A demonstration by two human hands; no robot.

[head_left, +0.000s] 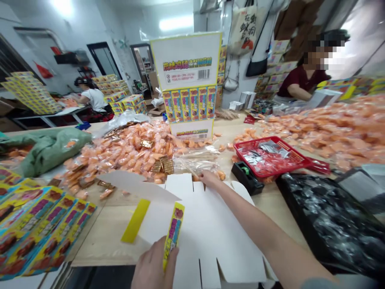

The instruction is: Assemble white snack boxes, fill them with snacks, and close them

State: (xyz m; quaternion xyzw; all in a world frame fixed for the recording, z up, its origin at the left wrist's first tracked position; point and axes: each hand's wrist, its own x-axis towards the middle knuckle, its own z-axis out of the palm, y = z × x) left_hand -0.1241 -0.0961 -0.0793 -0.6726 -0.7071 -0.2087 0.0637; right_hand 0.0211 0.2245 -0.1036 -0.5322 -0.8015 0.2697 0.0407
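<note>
A white cardboard carton blank (222,228) lies unfolded in front of me, with slits and tabs along its near and far edges. My left hand (156,261) is closed at the near side around a narrow yellow printed carton panel (174,228), which stands tilted up; where it joins the blank is hidden. My right hand (209,178) reaches across the blank, fingers bent together at its far tabs. Thin wooden sticks (198,158) in clear plastic lie just beyond those fingers. Left of the blank is a raised white flap (135,186), with a plain yellow strip (136,220) below it.
Wrapped orange pieces (132,148) are heaped behind. A printed display carton (189,80) stands upright there. On the right are a red basket (270,156), a black tape dispenser (246,176) and a black tray (327,216). Printed cartons (45,228) stand left. Two people work farther back.
</note>
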